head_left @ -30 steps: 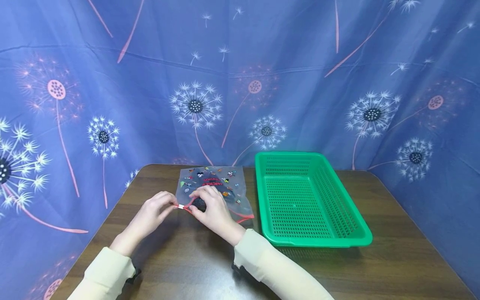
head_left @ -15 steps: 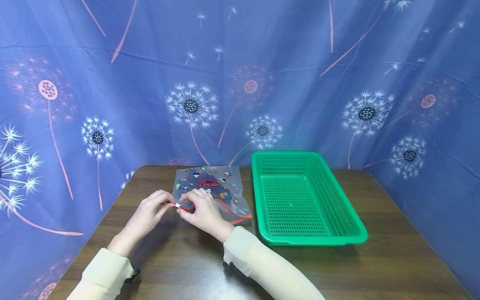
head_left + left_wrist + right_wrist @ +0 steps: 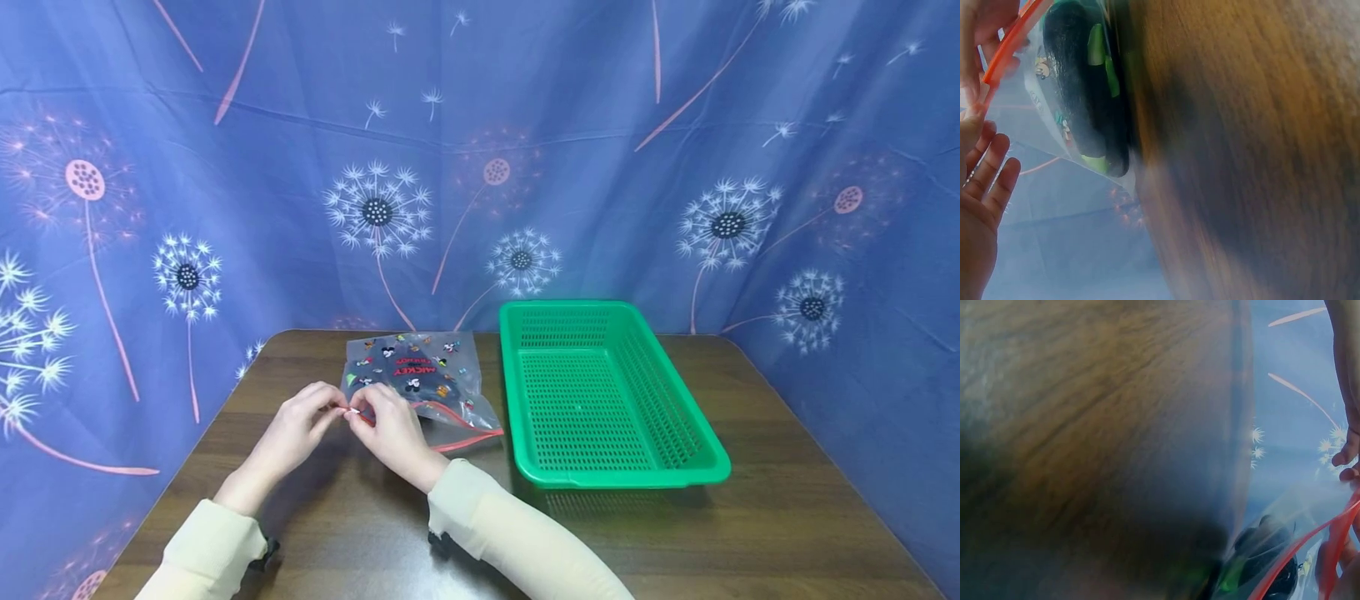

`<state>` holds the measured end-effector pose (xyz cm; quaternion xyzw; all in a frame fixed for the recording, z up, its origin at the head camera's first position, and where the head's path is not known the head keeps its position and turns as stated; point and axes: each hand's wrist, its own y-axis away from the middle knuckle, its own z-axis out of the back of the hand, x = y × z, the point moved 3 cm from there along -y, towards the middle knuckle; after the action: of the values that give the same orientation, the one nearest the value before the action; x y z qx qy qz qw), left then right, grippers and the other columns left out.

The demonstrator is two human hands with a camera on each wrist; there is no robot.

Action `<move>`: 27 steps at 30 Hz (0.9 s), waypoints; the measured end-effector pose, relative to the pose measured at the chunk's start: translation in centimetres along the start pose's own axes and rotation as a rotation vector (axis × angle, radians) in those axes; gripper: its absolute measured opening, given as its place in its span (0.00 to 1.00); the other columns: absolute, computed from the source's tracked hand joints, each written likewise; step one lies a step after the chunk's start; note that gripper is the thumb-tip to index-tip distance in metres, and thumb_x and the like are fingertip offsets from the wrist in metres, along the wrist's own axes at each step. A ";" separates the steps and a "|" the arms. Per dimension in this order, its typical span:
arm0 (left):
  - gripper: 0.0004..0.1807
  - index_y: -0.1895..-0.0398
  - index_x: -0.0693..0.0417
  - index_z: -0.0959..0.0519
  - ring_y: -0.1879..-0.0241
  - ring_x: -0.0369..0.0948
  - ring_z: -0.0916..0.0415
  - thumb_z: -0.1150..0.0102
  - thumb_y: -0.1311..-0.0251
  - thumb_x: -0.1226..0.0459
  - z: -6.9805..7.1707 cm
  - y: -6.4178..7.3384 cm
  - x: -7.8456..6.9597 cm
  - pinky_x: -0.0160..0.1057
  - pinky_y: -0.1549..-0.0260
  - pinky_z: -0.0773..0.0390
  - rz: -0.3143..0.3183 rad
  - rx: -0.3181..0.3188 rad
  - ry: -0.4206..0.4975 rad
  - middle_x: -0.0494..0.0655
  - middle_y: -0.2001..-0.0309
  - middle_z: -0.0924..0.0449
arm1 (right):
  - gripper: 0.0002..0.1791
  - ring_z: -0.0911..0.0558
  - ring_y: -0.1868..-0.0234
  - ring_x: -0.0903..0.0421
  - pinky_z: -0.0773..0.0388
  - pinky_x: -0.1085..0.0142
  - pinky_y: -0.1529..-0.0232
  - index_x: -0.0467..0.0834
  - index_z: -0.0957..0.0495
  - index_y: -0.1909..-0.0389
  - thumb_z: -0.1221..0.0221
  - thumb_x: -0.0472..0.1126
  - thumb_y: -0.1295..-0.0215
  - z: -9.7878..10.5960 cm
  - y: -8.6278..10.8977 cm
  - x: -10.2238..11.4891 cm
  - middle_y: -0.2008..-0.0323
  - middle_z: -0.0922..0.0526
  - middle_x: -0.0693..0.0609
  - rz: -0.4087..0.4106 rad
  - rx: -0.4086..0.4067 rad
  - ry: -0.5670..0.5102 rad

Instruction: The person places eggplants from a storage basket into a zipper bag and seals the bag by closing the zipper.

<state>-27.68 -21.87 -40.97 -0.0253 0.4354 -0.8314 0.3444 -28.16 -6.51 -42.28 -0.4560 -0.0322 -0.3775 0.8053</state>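
A clear zip bag [image 3: 457, 375] with cartoon prints and red "Mickey" lettering lies on the table, its red-edged mouth [image 3: 476, 437] towards me. Between the bag's walls shows a dark, rounded, elongated item [image 3: 1079, 81] with bright green patches; its kind is unclear. My left hand [image 3: 300, 422] pinches the left end of the red zip. Right beside it, thumb and forefinger of my right hand [image 3: 393, 433] pinch the zip at the small white slider [image 3: 355, 410]. The red edges stand apart on the right of that hand and meet at the right corner.
A green perforated plastic basket [image 3: 720, 467] stands just right of the bag, with nothing in it. The brown wooden table [image 3: 795, 500] reaches back to a blue dandelion-print curtain [image 3: 600, 208].
My right hand has slid left along the zip until it meets my left hand, which keeps its hold. The dark item, visible in the mouth earlier, is now behind the right hand and bag wall.
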 end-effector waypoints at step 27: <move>0.14 0.73 0.48 0.24 0.68 0.34 0.30 0.32 0.58 0.73 -0.2 0.3 0.0 0.38 0.70 0.27 0.018 0.048 -0.181 0.34 0.69 0.26 | 0.07 0.30 0.76 0.66 0.36 0.79 0.74 0.47 0.24 0.74 0.34 0.40 0.52 0.5 -0.1 0.5 0.77 0.25 0.58 0.105 0.102 0.153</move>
<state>-27.63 -21.84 -41.31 -0.0883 0.3826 -0.8328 0.3902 -27.72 -6.45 -41.65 -0.3854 0.0342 -0.3665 0.8462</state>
